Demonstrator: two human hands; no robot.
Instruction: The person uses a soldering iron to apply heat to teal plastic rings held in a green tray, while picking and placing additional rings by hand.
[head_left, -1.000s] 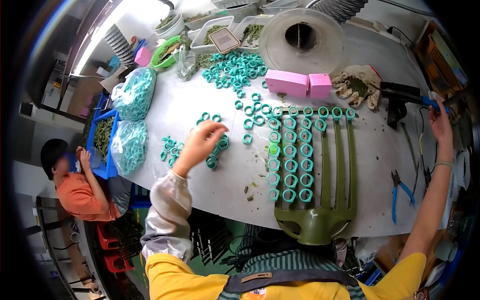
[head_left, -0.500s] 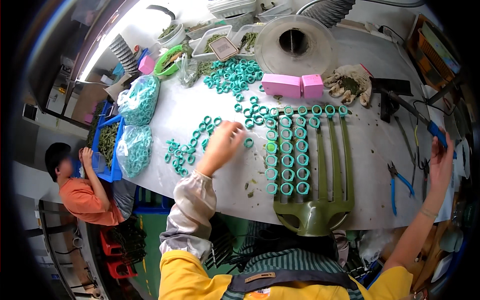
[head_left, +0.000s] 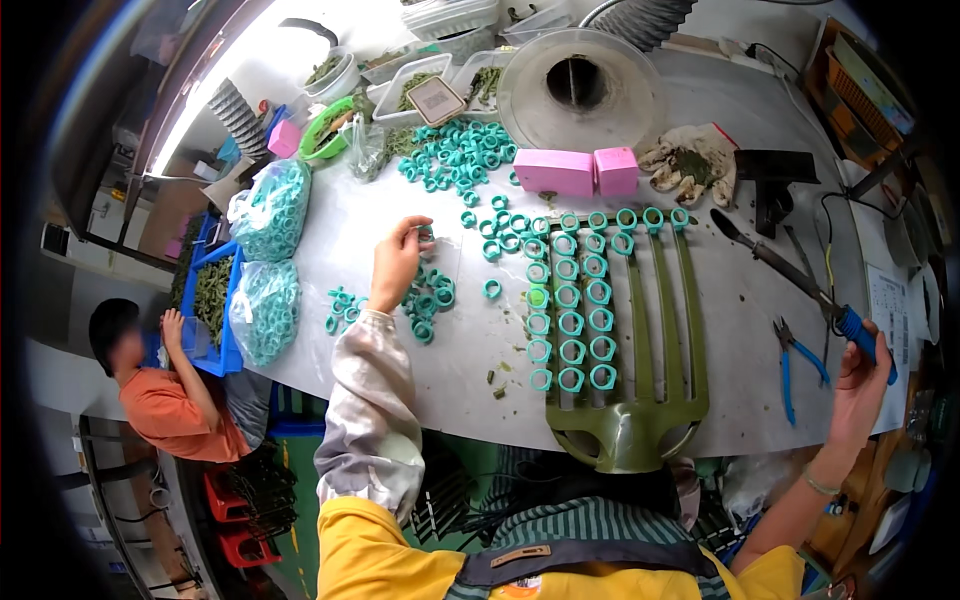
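Observation:
My left hand (head_left: pixel 396 265) is over the middle of the table, its fingers curled about a teal plastic ring (head_left: pixel 427 233). Just beside it lies a loose cluster of teal rings (head_left: pixel 433 290). In my right hand (head_left: pixel 858 375), at the right edge, is the blue grip of a long-handled tool (head_left: pixel 800 284) with a dark, spoon-like tip that points to the upper left. Between the hands lies an olive-green pronged plastic piece (head_left: pixel 632 430). Teal rings (head_left: pixel 571 322) stand in rows over its left prongs, and single rings top the others.
Behind are a ring pile (head_left: pixel 465 150), pink blocks (head_left: pixel 553 172), a clear funnel-like hood (head_left: pixel 625 105) and a soiled glove (head_left: pixel 690 165). Blue-handled pliers (head_left: pixel 790 370) lie right. Bags of rings (head_left: pixel 268 310) stand left, near a seated person in orange (head_left: pixel 175 405).
My left hand has moved left and slightly up, and the rings near it now sit bunched together. My right hand has lowered, swinging the tool's tip left and down over the table.

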